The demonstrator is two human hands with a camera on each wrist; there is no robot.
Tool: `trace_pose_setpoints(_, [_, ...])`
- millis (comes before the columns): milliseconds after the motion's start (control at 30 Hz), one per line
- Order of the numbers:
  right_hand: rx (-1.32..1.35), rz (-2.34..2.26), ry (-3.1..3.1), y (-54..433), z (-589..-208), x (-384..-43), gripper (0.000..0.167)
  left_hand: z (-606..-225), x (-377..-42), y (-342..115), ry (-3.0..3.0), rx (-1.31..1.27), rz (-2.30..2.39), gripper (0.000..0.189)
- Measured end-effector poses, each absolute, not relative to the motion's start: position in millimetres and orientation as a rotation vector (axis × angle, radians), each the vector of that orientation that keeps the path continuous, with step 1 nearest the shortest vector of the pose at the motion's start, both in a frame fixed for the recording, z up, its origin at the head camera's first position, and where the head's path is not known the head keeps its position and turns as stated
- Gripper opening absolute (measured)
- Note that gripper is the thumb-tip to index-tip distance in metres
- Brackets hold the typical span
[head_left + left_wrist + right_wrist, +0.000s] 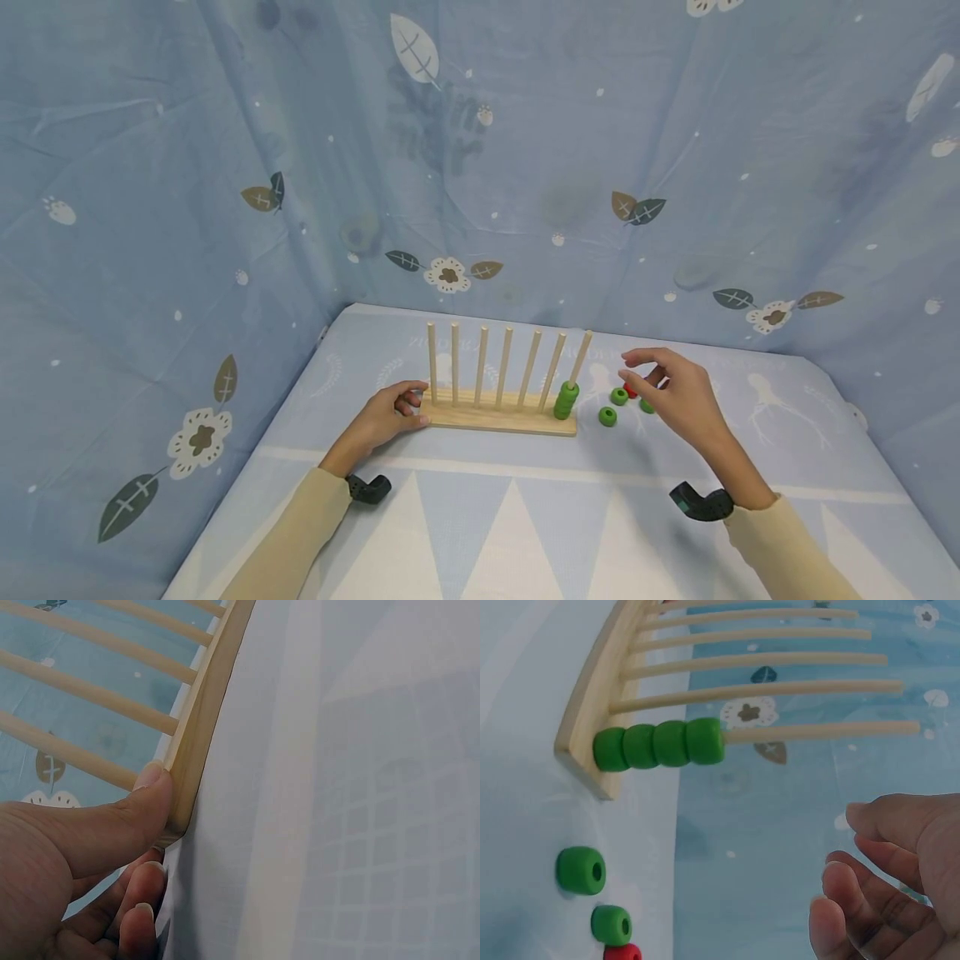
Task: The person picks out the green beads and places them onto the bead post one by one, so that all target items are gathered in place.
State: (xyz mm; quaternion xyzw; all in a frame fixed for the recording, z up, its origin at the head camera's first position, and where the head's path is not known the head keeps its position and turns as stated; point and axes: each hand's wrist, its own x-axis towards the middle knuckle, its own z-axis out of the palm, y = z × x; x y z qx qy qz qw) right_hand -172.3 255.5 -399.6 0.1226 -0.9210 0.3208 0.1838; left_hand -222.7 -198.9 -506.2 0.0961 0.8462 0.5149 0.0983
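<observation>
A: Where do the loose green beads [607, 417] lie?
B: Right of centre in the head view, on the tabletop, with a red bead [630, 391] partly hidden behind the thumb.

A: Which hand is nearer?
B: The right hand [678, 396], plainly. Its fingertips sit just above the beads in that view, thumb and forefinger curved with a narrow gap. I see nothing between them.

A: And the bead stack [566, 402]?
B: Four green ones, left of the loose beads, low on the rightmost peg [581, 354]. That peg's bare tip lies to the upper left of the right fingertips, well apart from them.

A: How does the wooden rack [480, 420] run?
B: Its long axis goes left to right across mid-frame, pegs upward, right end towards the loose beads.

A: The left hand [384, 418]?
B: At the rack's far end, left of centre, gripping it: the left wrist view shows the thumb against the base.
</observation>
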Motion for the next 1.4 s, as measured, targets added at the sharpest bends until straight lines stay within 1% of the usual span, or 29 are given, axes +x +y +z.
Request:
trace_pose_setpoints(367, [0.227,0.924,-2.646,276,-417,-173,0.029,-505,-222,-198,2.494,0.278,1.527,0.059])
trace_pose_setpoints(633, [0.129,0.914,-2.696,284,-425,-173,0.03,-506,-222,-198,2.509,0.258,1.5,0.061])
trace_pose_setpoints(1067, [0.067,0.921,-2.724,299,-441,-176,0.033,-505,-221,-197,2.508,0.247,1.499,0.06])
trace_pose_setpoints(1400, [-0.061,0.92,-2.794,309,-452,-179,0.035,-505,-221,-197,2.5,0.249,1.51,0.06])
